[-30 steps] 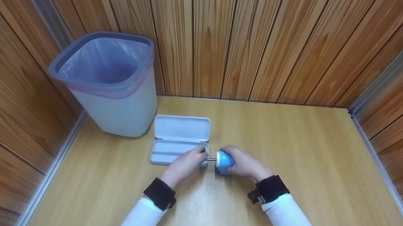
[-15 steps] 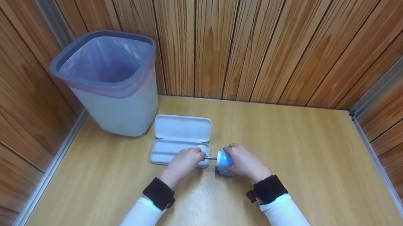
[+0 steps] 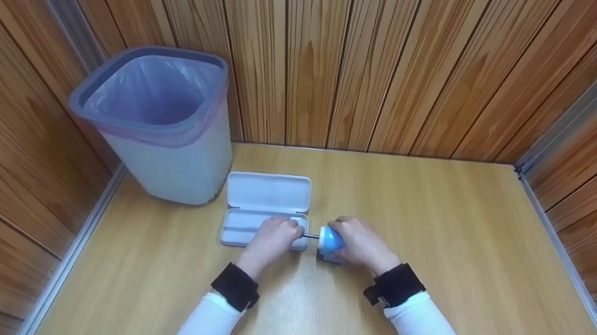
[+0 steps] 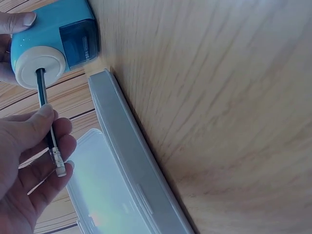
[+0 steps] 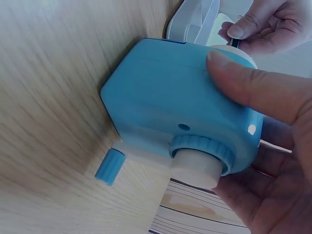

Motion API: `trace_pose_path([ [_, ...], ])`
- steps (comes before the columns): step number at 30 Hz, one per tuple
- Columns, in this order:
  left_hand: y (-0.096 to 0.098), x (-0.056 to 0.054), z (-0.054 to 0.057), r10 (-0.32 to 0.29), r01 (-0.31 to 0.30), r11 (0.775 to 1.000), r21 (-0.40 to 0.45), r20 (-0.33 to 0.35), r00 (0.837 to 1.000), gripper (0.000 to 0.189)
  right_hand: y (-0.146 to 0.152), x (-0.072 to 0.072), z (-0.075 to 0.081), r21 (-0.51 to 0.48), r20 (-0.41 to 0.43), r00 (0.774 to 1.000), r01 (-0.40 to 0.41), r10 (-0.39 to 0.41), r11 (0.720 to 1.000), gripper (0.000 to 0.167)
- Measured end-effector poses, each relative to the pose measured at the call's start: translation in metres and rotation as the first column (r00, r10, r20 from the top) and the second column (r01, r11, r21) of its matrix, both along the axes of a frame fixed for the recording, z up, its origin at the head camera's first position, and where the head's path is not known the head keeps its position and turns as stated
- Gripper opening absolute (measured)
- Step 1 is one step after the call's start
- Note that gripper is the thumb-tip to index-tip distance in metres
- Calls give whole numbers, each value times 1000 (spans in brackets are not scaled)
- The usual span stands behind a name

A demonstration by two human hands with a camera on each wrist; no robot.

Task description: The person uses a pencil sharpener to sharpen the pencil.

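My left hand (image 3: 275, 238) pinches a dark pencil (image 4: 43, 92) between thumb and fingers. A silvery band and eraser show at the pencil's near end, while its other end sits in the round white hole plate of a blue crank pencil sharpener (image 5: 170, 92). Around the top of the sharpener, my right hand (image 3: 361, 244) grips with thumb on one side and fingers on the other. The sharpener rests on the table; its white crank arm with a blue knob (image 5: 110, 166) hangs on the back, untouched. Behind the left hand lies an open pencil case (image 3: 269, 191), lid laid back.
A lined waste bin (image 3: 165, 164) stands at the back left, close to the pencil case. Wood-panelled walls (image 3: 365, 63) enclose the table (image 3: 437, 215) at the back and both sides.
My left fingers have shifted slightly on the pencil, the hand turning a little over the case. The right hand and sharpener stay nearly where they were.
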State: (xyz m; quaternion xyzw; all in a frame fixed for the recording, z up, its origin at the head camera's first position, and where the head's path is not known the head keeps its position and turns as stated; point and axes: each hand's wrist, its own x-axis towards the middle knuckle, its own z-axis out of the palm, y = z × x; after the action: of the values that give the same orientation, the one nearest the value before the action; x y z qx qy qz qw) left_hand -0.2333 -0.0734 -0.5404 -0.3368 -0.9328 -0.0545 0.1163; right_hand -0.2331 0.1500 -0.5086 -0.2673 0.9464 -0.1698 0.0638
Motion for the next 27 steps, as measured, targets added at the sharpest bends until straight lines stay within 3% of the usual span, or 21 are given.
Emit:
trace_pose_path([
  [10, -3, -2, -1, -18, 16, 999, 34, 47, 999, 15, -3, 3, -3, -6, 11, 1000, 16, -16, 1000, 59],
  [19, -1, -4, -1, -40, 41, 999, 33, -30, 999, 12, -1, 0, -4, -23, -38, 999, -23, 22, 999, 57],
  [27, 6, -7, -1, -35, 32, 997, 71, 44, 998, 15, 1, 0, -6, -45, 5, 1000, 1, -1, 999, 58],
])
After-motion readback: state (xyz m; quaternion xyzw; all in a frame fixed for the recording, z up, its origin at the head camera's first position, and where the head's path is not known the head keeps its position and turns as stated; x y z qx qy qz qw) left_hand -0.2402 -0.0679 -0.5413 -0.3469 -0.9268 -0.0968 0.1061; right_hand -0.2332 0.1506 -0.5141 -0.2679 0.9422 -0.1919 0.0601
